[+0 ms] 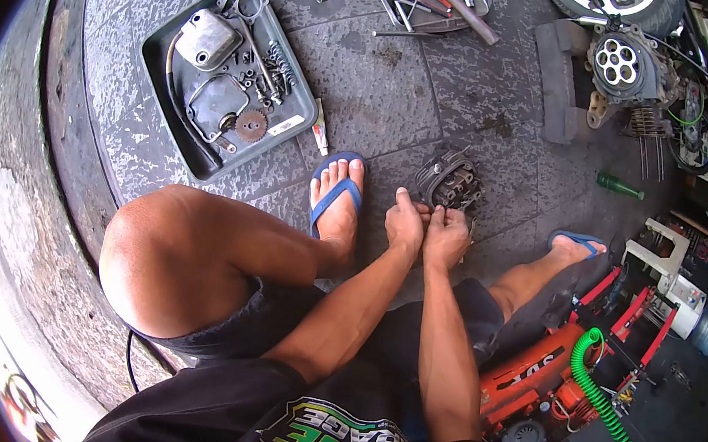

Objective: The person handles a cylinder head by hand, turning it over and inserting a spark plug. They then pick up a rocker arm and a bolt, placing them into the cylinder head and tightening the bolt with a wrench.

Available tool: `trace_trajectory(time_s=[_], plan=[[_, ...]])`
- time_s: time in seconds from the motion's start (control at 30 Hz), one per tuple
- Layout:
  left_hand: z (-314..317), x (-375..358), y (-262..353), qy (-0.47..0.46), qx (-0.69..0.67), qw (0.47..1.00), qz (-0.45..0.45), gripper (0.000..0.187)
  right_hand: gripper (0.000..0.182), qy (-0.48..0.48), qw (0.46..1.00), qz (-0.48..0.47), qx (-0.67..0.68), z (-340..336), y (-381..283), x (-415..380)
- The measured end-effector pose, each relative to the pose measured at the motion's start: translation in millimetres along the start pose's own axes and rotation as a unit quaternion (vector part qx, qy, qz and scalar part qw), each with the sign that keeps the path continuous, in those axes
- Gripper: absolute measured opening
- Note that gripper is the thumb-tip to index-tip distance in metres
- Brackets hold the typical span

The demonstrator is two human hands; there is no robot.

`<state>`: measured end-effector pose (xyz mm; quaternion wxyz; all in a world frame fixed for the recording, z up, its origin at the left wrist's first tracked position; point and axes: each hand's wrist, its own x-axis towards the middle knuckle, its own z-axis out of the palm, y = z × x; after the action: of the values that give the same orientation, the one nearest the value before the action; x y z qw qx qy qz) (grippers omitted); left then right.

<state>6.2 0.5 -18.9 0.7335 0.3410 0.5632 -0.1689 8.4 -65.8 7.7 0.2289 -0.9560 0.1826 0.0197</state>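
A dark metal cylinder head [449, 179] sits on the grey tiled floor in front of me. Just at its near edge are both my hands, close together with fingertips meeting. The fingers of my left hand [405, 225] are curled, thumb raised, around something too small to make out. My right hand [447, 238] is closed in a pinch beside it, fingertips right at the cylinder head's edge. What lies between the fingers is hidden.
On the left, a grey tray [154, 83] holds a metal cover [209, 40], a sprocket [251, 125], springs and bolts. A glue tube [321, 127] lies beside it. Several tools [411, 3] are at the top, an engine [621, 63] and green bottle [619, 185] right, a red compressor [528, 373] lower right.
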Motion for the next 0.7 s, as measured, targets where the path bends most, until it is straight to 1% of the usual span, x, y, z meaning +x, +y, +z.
trace_trajectory(time_s=[0.03,0.1,0.13,0.2,0.23,0.27,0.3,0.33,0.37,0.4,0.43,0.47,0.5,0.53,0.57,0.6,0.63,0.67,0.7], plan=[[0,-1,2,-0.001,0.001,1.000,0.000,0.071,0.025,0.009,1.000,-0.007,0.004,-2,-2,0],[-1,-4,6,0.043,0.094,0.994,0.043,0.061,0.025,0.015,1.000,-0.022,0.001,-4,-3,-1],[0,-5,9,0.041,0.096,0.994,0.045,0.061,0.025,0.017,0.999,-0.040,-0.001,-5,-3,-1],[1,-3,11,0.095,0.140,0.973,0.160,0.053,0.023,0.009,0.998,-0.055,0.009,-6,6,-4],[2,0,13,0.090,0.128,0.970,0.188,0.051,0.023,0.022,0.998,-0.049,0.038,-7,8,-5],[4,5,13,0.091,0.128,0.969,0.188,0.051,0.025,0.034,0.996,-0.042,0.068,-8,11,-7],[6,10,16,0.056,0.127,0.972,0.192,0.052,0.030,0.070,0.992,-0.059,0.089,-5,16,-2],[8,13,17,0.021,0.127,0.972,0.196,0.052,0.036,0.047,0.989,0.036,0.136,-8,23,1],[6,16,17,0.013,0.126,0.977,0.174,0.052,0.044,0.030,0.981,0.063,0.180,-8,29,6],[2,15,20,0.011,0.129,0.976,0.176,0.052,0.052,0.015,0.970,0.091,0.225,-12,33,14],[0,14,23,-0.023,0.114,0.983,0.144,0.052,0.062,-0.053,0.964,0.118,0.232,-12,43,23],[-1,14,26,-0.058,0.100,0.987,0.112,0.053,0.062,-0.047,0.963,0.119,0.236,-10,52,27],[0,28,18,-0.056,0.101,0.984,0.136,0.058,0.063,-0.090,0.934,0.185,0.294,-14,49,31],[4,28,20,-0.059,0.105,0.983,0.140,0.058,0.065,-0.133,0.894,0.247,0.350,-21,34,35],[6,27,19,-0.073,0.131,0.975,0.163,0.061,0.064,-0.095,0.906,0.235,0.339,-28,21,35],[9,24,19,-0.088,0.159,0.966,0.184,0.063,0.064,-0.090,0.903,0.240,0.344,-30,23,43],[16,18,22,-0.099,0.182,0.958,0.196,0.069,0.061,-0.090,0.937,0.180,0.287,-34,29,57],[23,13,25,-0.105,0.193,0.955,0.198,0.069,0.059,-0.089,0.962,0.121,0.228,-38,35,70],[32,8,29,-0.092,0.205,0.949,0.221,0.070,0.055,-0.122,0.967,0.104,0.198,-47,34,83]])
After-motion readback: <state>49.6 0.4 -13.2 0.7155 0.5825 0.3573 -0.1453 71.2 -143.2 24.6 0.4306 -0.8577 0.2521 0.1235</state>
